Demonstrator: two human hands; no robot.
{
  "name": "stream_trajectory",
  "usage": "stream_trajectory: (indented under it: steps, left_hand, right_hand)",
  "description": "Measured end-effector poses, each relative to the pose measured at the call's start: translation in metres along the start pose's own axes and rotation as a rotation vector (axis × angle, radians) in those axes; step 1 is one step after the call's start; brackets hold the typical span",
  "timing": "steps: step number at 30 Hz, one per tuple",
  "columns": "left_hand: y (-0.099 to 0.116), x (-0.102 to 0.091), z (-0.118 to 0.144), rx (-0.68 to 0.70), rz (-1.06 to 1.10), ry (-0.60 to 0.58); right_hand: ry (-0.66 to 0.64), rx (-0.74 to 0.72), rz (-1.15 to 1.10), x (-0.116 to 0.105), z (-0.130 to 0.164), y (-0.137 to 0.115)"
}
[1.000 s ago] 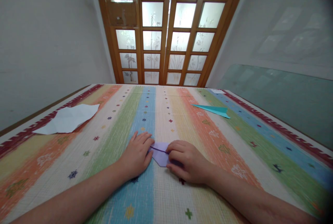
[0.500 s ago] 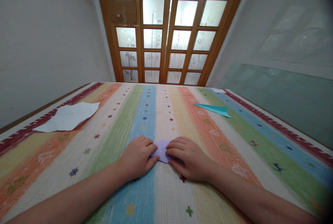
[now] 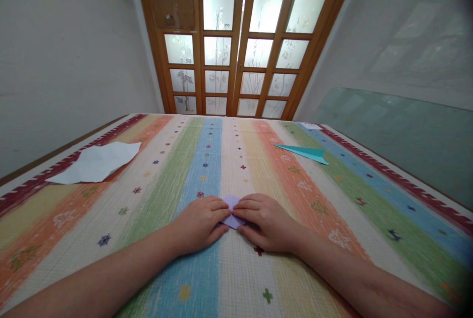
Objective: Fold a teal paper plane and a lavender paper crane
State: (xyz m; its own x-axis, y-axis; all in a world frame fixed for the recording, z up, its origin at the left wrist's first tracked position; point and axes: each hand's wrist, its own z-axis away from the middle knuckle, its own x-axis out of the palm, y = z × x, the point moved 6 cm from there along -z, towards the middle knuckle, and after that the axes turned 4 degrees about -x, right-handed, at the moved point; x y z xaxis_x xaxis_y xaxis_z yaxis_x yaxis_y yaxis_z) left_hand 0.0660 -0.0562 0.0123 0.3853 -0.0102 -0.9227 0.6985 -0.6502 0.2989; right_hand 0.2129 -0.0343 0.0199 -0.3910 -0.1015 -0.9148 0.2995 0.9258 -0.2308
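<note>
A small piece of folded purple paper lies on the striped tablecloth between my hands. My left hand grips its left side, fingers on top and thumb at the near edge. From the other side, my right hand holds the paper the same way, its fingertips pressing near the middle. The fingertips of both hands almost meet over the paper. Both hands cover the paper's sides, so its full outline is hidden.
A teal paper plane rests on the cloth at the right. At the left lies a creased white sheet. A small white slip sits at the far right corner. Wooden glazed doors stand beyond the table.
My left fingertips have moved right over the purple paper, closer to my right fingertips. Less of the paper's top shows now. The view has tilted slightly.
</note>
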Motion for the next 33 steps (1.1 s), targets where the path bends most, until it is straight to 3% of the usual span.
stream_trajectory:
  steps: [11, 21, 28, 33]
  left_hand:
    - [0.003, -0.002, -0.003, 0.07, -0.043, 0.076]
    - [0.012, -0.003, 0.004, 0.122, -0.073, 0.066]
    - [0.002, -0.002, 0.005, 0.003, -0.005, 0.069]
    - [-0.005, 0.002, 0.004, -0.001, 0.099, 0.036]
  right_hand:
    - [0.05, -0.018, 0.018, -0.003, 0.001, 0.0]
    - [0.061, -0.07, -0.005, 0.002, 0.003, 0.001]
    - [0.05, -0.035, -0.038, 0.002, 0.0, 0.003]
    - [0.043, 0.044, -0.028, 0.005, -0.003, 0.008]
